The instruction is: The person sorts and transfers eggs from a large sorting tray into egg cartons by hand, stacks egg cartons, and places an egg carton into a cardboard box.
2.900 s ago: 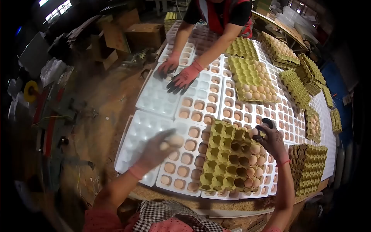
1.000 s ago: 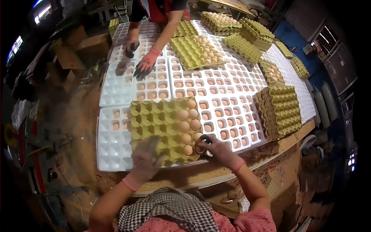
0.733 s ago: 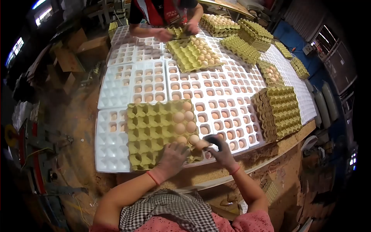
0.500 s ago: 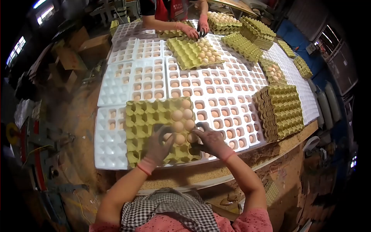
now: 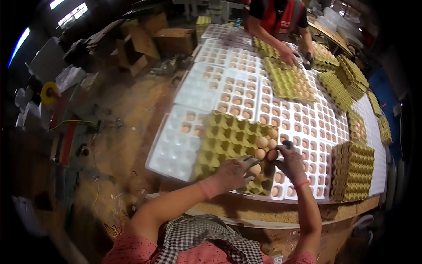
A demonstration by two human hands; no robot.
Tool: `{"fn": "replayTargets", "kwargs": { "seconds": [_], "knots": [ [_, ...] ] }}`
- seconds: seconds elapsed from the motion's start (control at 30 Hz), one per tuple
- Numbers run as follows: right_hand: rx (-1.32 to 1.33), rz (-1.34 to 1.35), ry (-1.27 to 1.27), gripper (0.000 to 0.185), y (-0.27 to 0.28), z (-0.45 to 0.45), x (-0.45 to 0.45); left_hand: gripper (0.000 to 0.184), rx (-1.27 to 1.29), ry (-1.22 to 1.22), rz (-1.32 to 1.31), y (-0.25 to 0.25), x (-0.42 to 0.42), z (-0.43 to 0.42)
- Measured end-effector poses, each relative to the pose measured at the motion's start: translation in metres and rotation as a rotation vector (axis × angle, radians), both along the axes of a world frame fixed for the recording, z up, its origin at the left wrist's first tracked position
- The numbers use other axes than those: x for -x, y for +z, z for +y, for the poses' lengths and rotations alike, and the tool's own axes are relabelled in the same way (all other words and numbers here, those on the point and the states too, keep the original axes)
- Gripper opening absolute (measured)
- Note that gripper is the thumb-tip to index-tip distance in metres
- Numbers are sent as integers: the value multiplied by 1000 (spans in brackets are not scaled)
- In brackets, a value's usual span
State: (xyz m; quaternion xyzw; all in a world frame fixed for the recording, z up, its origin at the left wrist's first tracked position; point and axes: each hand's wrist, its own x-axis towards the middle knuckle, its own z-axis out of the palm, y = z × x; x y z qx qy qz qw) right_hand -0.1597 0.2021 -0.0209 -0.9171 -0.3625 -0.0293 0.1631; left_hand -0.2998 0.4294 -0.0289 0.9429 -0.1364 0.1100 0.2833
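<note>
A yellow-green egg tray [image 5: 220, 141] lies over white trays, with several eggs [image 5: 262, 142] near its right side and empty cups to the left. My left hand [image 5: 231, 174], gloved, reaches over its front part, fingers curled round an egg [image 5: 255, 169]. At the tray's right edge, the dark fingertips of my right hand [image 5: 291, 163] close round another egg [image 5: 272, 154]. White trays [image 5: 169, 147] under and around it have square cells; many hold eggs, and those at the far left look empty.
Across the table, a co-worker [image 5: 281, 26] in a red vest reaches over a part-filled egg tray [image 5: 279, 79]. Stacked egg trays [image 5: 354, 171] stand at the right. Cardboard boxes [image 5: 176, 40] are on the floor at the back left, machinery [image 5: 66, 145] at the left.
The view has swung left since half a second ago. Fewer eggs sit in the near tray than at first, and more in the left white tray. The co-worker's hands have moved to the far egg tray.
</note>
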Motion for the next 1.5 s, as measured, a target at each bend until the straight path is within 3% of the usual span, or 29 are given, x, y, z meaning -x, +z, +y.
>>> {"fn": "replayTargets", "kwargs": {
  "seconds": [0.07,0.13,0.23,0.3,0.37,0.4,0.43,0.47,0.5,0.53,0.57,0.6,0.63,0.7,0.73,0.8,0.83,0.87,0.93,0.97,1.0,1.07,1.13,1.17,1.33,1.4,1.43,1.5],
  "knots": [
    [-114,6,-77,50,20,16,11,51,355,191,177,41,32,55],
    [-254,34,56,52,55,61,35,53,499,421,195,31,60,126],
    [-251,-59,307,44,54,153,64,51,411,574,79,14,74,203],
    [-121,-127,365,30,31,215,74,47,113,682,185,7,73,229],
    [149,-35,357,32,-21,260,68,44,11,594,192,-22,67,246],
    [294,32,354,35,-26,280,67,42,-99,509,200,-24,62,250],
    [301,26,341,35,-29,287,69,40,-35,498,261,-25,56,258],
    [137,26,345,32,-10,294,76,40,-27,483,251,-22,49,266],
    [-20,25,352,29,1,301,80,37,244,537,171,-21,43,272],
    [-4,22,342,29,-1,311,82,35,518,587,96,-21,38,275],
    [-71,51,327,31,-8,323,82,33,460,561,-71,-31,29,281],
    [-144,78,310,33,-19,333,80,33,469,548,-71,-38,21,284],
    [76,-54,329,32,-53,338,72,35,300,450,-24,-43,12,286],
    [103,70,287,31,-59,347,60,41,23,285,156,-59,-2,294],
    [127,199,260,30,-59,349,52,41,25,267,149,-68,-1,300],
    [-152,311,-5,25,-16,373,48,43,84,246,-35,-51,5,309],
    [-296,296,-73,29,-15,388,41,45,170,299,-5,-45,12,314],
    [-437,277,-144,33,-22,402,38,45,174,271,1,-35,24,314],
    [-480,83,-3,31,-77,431,14,52,133,141,13,-1,51,309],
    [-287,69,17,32,-97,439,12,56,115,65,13,10,62,302],
    [-91,63,28,32,-111,441,15,60,100,-18,13,8,69,291],
    [-270,29,100,33,-103,427,22,67,-307,-272,145,-26,98,264],
    [-267,28,60,35,-83,388,25,70,-382,-451,246,-47,109,230],
    [-275,11,-15,35,-60,352,28,76,-632,-408,139,-77,106,222],
    [-123,25,-389,29,17,151,41,79,-493,-412,104,-67,78,227],
    [135,276,-348,27,39,121,55,78,-215,-333,75,-47,69,225],
    [109,116,-117,29,-10,86,49,74,-109,-312,-38,-40,56,219],
    [156,52,-152,40,-20,81,55,61,83,-246,-84,-21,28,191]
  ]
}}
